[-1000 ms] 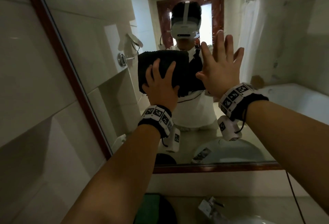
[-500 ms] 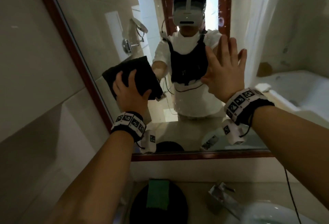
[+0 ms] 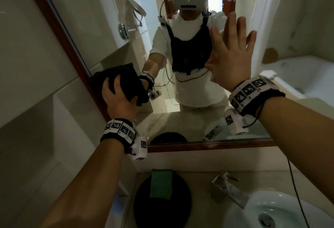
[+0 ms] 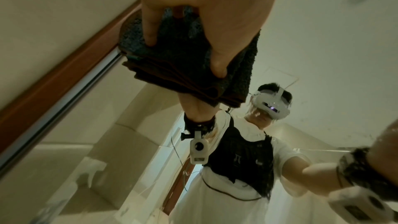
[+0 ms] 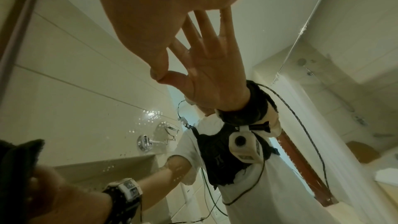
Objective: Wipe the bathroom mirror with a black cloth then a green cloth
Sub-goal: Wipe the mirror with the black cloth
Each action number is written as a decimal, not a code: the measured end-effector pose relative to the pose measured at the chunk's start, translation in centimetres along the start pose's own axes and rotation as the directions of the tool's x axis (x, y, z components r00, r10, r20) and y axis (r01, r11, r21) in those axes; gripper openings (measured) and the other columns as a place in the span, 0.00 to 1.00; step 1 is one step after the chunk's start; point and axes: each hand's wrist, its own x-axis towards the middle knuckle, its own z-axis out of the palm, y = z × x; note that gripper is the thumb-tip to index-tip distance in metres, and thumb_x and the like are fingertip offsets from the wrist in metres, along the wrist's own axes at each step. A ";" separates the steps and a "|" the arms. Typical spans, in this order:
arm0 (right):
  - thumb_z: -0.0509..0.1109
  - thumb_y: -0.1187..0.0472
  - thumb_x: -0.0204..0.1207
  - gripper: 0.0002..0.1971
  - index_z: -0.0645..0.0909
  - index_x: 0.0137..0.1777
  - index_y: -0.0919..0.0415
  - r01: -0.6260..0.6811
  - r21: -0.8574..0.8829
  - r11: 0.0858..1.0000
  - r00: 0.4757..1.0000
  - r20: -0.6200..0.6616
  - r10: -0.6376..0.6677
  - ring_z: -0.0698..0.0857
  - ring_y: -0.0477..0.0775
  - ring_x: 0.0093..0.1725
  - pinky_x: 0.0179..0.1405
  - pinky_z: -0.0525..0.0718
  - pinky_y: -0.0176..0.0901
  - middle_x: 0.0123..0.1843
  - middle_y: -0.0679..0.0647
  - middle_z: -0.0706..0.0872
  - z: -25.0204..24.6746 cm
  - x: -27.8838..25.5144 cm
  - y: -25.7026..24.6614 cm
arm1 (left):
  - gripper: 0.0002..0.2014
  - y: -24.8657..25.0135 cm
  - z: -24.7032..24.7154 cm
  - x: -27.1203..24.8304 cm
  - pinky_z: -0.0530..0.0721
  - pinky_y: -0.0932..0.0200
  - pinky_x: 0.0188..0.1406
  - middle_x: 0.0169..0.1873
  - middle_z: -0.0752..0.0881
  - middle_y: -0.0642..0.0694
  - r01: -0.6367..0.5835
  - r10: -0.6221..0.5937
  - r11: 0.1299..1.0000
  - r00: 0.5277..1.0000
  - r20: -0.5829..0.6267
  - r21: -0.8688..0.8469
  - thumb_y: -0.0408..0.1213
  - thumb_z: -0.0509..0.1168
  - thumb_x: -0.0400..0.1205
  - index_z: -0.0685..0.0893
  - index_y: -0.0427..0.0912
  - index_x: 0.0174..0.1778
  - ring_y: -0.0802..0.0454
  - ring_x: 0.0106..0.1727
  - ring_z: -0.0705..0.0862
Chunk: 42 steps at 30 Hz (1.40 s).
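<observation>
The left hand [image 3: 119,99] was gripping the folded black cloth [image 3: 126,81] and pressing it against the mirror [image 3: 108,34], right by the wooden frame [image 3: 59,34] on the left side. The right hand [image 3: 233,57] was flat on the glass, fingers straight and spread (palm looked like it was touching, though it's hard to be sure). The green cloth [image 3: 161,184] sat folded on a black round plate [image 3: 162,207] on the counter, beside the faucet [image 3: 226,188] and sink [image 3: 253,215].
</observation>
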 end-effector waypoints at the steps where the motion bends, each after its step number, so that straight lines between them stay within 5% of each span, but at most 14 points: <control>1: 0.77 0.43 0.70 0.51 0.48 0.87 0.47 -0.001 0.002 1.000 1.000 -0.002 0.001 0.42 0.70 0.86 0.81 0.43 0.76 0.88 0.63 0.41 0.1 0.0 0.0 | 0.44 -0.2 0.3 -0.3 0.70 0.41 0.76 0.83 0.57 0.38 0.005 -0.005 1.000 1.000 -0.005 -0.002 0.37 0.78 0.72 0.63 0.49 0.82 0.38 0.83 0.57; 11: 0.66 0.47 0.76 0.41 0.52 0.87 0.44 -0.013 -0.005 1.000 1.000 -0.011 0.013 0.45 0.69 0.87 0.82 0.45 0.72 0.88 0.64 0.45 0.1 -3.2 1.9 | 0.43 2.6 3.1 -3.8 0.65 0.40 0.78 0.82 0.59 0.34 0.033 -0.033 0.999 0.999 0.000 -0.034 0.37 0.79 0.71 0.67 0.47 0.81 0.34 0.81 0.60; 16: 0.75 0.44 0.70 0.49 0.50 0.87 0.46 0.014 -0.040 0.999 0.998 0.069 -0.011 0.43 0.68 0.87 0.79 0.48 0.78 0.88 0.65 0.44 1.1 -4.5 4.1 | 0.42 6.6 4.4 -5.4 0.68 0.34 0.76 0.82 0.59 0.37 -0.017 0.017 1.000 1.000 0.026 0.005 0.42 0.78 0.71 0.66 0.51 0.81 0.34 0.80 0.60; 26: 0.74 0.45 0.70 0.51 0.46 0.88 0.45 0.036 -0.035 0.999 0.998 0.049 -0.034 0.44 0.69 0.87 0.78 0.48 0.80 0.88 0.65 0.44 1.8 -4.6 4.4 | 0.45 16.0 7.0 -8.1 0.73 0.26 0.62 0.81 0.63 0.38 -0.202 0.198 0.977 0.978 0.069 0.071 0.50 0.79 0.68 0.64 0.61 0.80 0.31 0.79 0.62; 35: 0.64 0.52 0.78 0.38 0.53 0.87 0.47 -0.016 -0.036 0.999 0.999 0.031 0.017 0.47 0.70 0.86 0.78 0.54 0.79 0.88 0.66 0.47 2.2 -6.2 2.7 | 0.44 13.2 6.9 -8.0 0.75 0.29 0.62 0.81 0.63 0.39 -0.213 0.209 0.974 0.976 0.060 0.079 0.54 0.77 0.68 0.65 0.59 0.80 0.33 0.79 0.62; 42: 0.71 0.47 0.70 0.45 0.55 0.87 0.48 0.083 0.000 0.997 0.985 0.153 -0.082 0.46 0.69 0.87 0.79 0.51 0.77 0.88 0.65 0.46 4.3 -11.8 -0.2 | 0.43 6.3 6.7 -8.5 0.71 0.30 0.72 0.80 0.62 0.35 -0.117 0.114 0.992 0.991 0.077 0.043 0.49 0.78 0.70 0.65 0.54 0.79 0.30 0.79 0.62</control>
